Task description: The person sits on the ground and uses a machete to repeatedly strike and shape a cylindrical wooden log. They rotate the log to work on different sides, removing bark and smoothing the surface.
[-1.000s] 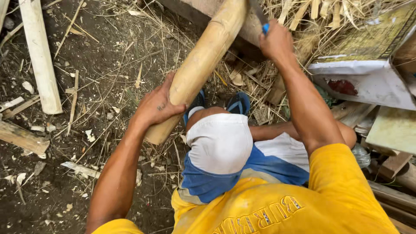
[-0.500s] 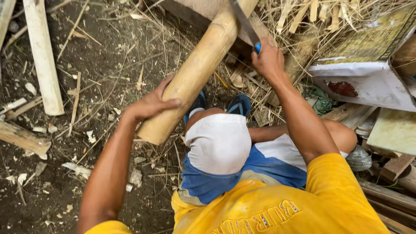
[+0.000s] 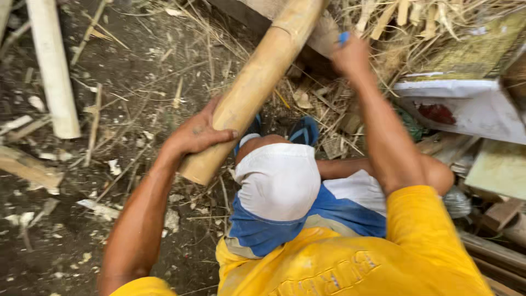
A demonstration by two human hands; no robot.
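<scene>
- A white flat cardboard-like box lies at the right edge, tilted, with a dark red patch on its side face.
- A pale green flat rectangular board or carton lies just below it, near the right edge; which of the two it is cannot be told.

We see the left hand gripping a thick bamboo pole, and the right hand closed around a blue handle.

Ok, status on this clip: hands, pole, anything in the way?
Left hand gripping thick tan bamboo pole near its lower end. Right hand closed on blue-handled tool. Nothing blocking the pole.
</scene>
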